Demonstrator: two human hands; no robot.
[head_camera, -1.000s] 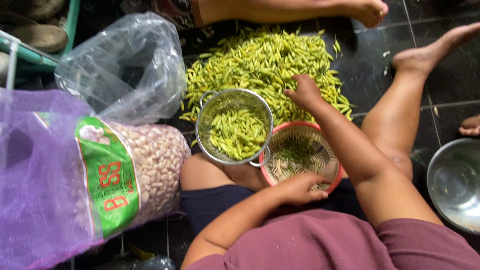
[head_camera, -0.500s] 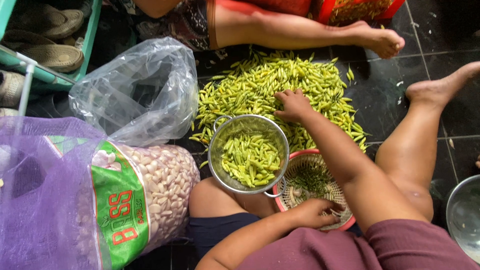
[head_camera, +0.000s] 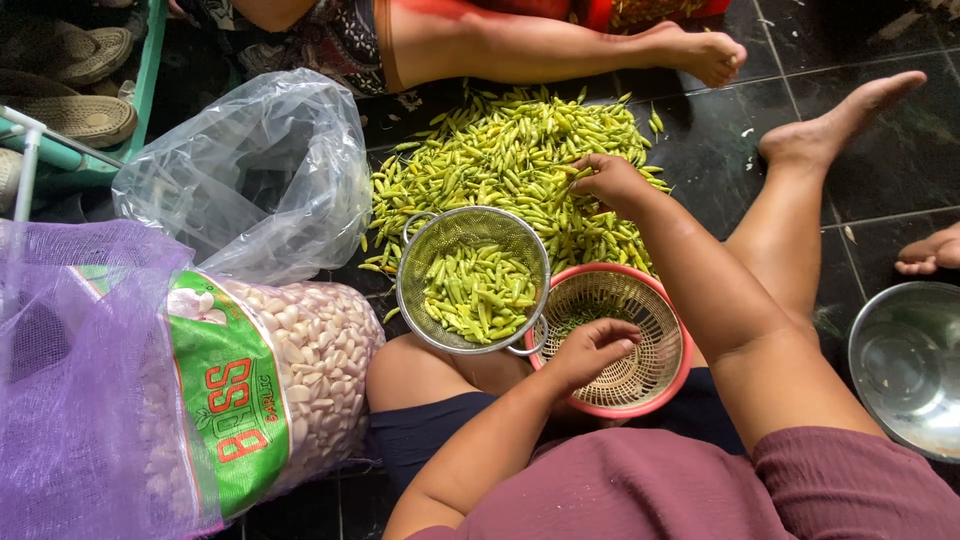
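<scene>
A heap of green chillies (head_camera: 500, 160) lies on the dark tiled floor. My right hand (head_camera: 610, 180) reaches into its right side, fingers closed around a few chillies. A metal colander (head_camera: 440, 240) half full of green chillies rests on my knee. Beside it sits a pink plastic basket (head_camera: 670, 330) with bits of green stem inside. My left hand (head_camera: 590, 350) lies on the basket's near rim with its fingers curled over the edge.
A purple net sack of peeled garlic (head_camera: 300, 370) lies at the left, with a crumpled clear plastic bag (head_camera: 250, 170) behind it. An empty steel bowl (head_camera: 900, 370) sits at the right. Another person's legs (head_camera: 560, 45) stretch across the top; sandals (head_camera: 80, 110) are top left.
My right hand has reached farther out into the chilli heap. My left hand has stayed at the pink basket. The view has tilted so everything sits lower in the frame.
</scene>
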